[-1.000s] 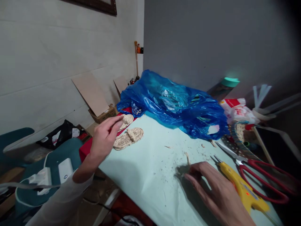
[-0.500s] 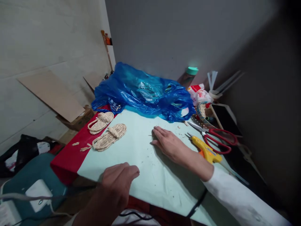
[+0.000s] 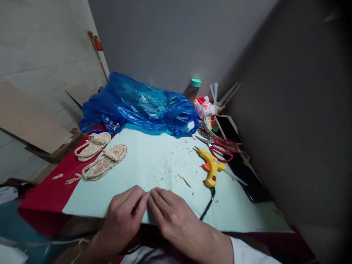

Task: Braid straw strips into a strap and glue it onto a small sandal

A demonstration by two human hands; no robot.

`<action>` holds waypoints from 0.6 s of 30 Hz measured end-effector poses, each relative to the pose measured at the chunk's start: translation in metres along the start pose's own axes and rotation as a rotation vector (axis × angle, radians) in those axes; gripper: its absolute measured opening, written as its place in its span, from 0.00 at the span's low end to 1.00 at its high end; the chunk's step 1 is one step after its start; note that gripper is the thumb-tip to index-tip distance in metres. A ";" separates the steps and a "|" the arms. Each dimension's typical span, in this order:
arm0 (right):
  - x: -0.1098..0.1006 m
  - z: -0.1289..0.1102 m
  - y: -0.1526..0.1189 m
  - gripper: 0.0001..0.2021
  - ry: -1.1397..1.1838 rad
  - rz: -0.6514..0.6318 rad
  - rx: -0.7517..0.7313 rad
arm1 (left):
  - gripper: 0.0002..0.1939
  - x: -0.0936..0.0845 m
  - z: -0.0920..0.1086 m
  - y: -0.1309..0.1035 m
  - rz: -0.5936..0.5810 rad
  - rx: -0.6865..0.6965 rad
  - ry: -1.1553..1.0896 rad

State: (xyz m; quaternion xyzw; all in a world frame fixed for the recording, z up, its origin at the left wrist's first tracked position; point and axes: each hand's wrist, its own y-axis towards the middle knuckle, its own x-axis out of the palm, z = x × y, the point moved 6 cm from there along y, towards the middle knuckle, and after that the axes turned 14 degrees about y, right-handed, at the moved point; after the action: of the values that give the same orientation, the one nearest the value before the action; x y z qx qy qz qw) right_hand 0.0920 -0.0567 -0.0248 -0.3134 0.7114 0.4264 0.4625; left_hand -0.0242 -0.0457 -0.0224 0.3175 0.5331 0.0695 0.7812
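Note:
Near the table's front edge, my left hand (image 3: pixel 125 212) and my right hand (image 3: pixel 176 216) meet at the fingertips. The fingers of my left hand are curled with the thumb pressed against them. My right hand has its fingers drawn together beside the left thumb. Anything held between them is hidden or too small to make out. To the left, two woven straw sandals (image 3: pixel 106 162) lie side by side. A short straw strip (image 3: pixel 184 180) rests just beyond my right hand. A yellow glue gun (image 3: pixel 210 165) with a glue stick in it lies to the right.
Red-handled scissors (image 3: pixel 224 149) lie beyond the glue gun, near a dark phone (image 3: pixel 228 129). A crumpled blue plastic bag (image 3: pixel 143 106) fills the back of the table. A bottle with a green lid (image 3: pixel 194 88) stands behind. Small crumbs dot the pale green sheet (image 3: pixel 148 161).
My right hand has come back from the middle of the table to meet my left at the front edge. The straw strip is now uncovered. The view has turned right.

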 end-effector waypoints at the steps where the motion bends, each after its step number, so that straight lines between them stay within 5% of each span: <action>1: -0.001 -0.004 -0.001 0.13 0.010 -0.005 -0.002 | 0.12 0.001 -0.001 0.000 -0.009 -0.013 -0.027; 6: 0.005 -0.031 0.009 0.01 0.222 -0.078 0.039 | 0.06 -0.013 -0.026 0.008 -0.075 -0.233 -0.157; 9: 0.007 -0.053 0.020 0.04 0.390 -0.101 -0.141 | 0.06 -0.036 -0.042 0.014 -0.013 -0.379 -0.150; 11: 0.003 -0.046 0.022 0.08 0.348 -0.067 -0.140 | 0.06 -0.048 -0.045 0.016 0.026 -0.400 -0.121; 16: -0.004 0.035 -0.003 0.25 -0.057 0.025 0.530 | 0.10 -0.045 -0.044 0.014 -0.073 -0.385 -0.121; 18: 0.001 0.037 -0.010 0.25 -0.113 0.013 0.537 | 0.10 -0.039 -0.041 0.016 -0.095 -0.376 -0.130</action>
State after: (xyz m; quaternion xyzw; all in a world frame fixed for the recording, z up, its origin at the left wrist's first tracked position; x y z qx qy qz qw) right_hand 0.1149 -0.0285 -0.0362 -0.1508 0.7740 0.2424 0.5652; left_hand -0.0728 -0.0340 0.0083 0.1444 0.4735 0.1102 0.8619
